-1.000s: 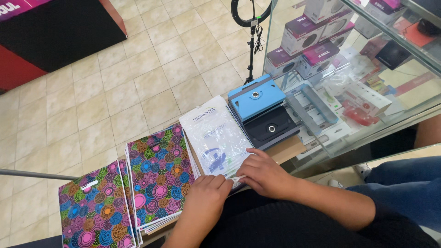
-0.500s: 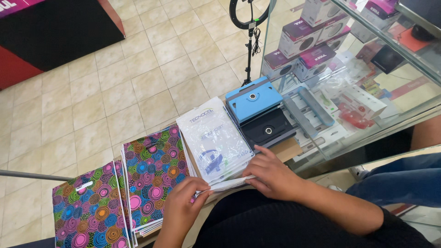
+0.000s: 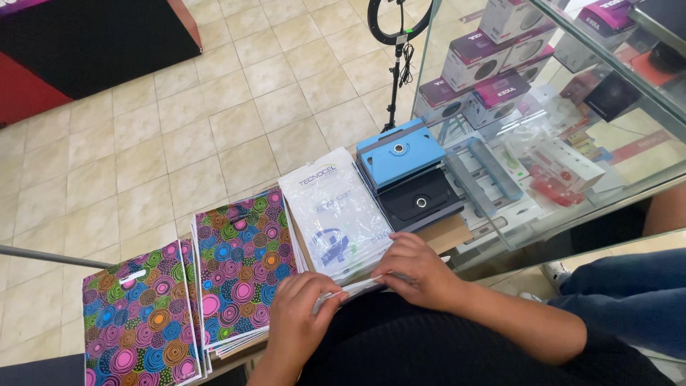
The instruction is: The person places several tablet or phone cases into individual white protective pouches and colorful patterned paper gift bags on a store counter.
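1. A stack of clear plastic packets (image 3: 336,218) with white tops and blue print lies flat on the counter (image 3: 446,232), long side running away from the person.
2. Its near edge is lifted slightly, the packets fanned apart there.

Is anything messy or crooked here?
Nothing much. The clear plastic bags sit in a tidy stack under both hands. The two tablet cases, blue and black, lie a bit tilted and overlapping; the colourful bags fan out slightly.

Bright, even daylight; sharp focus.
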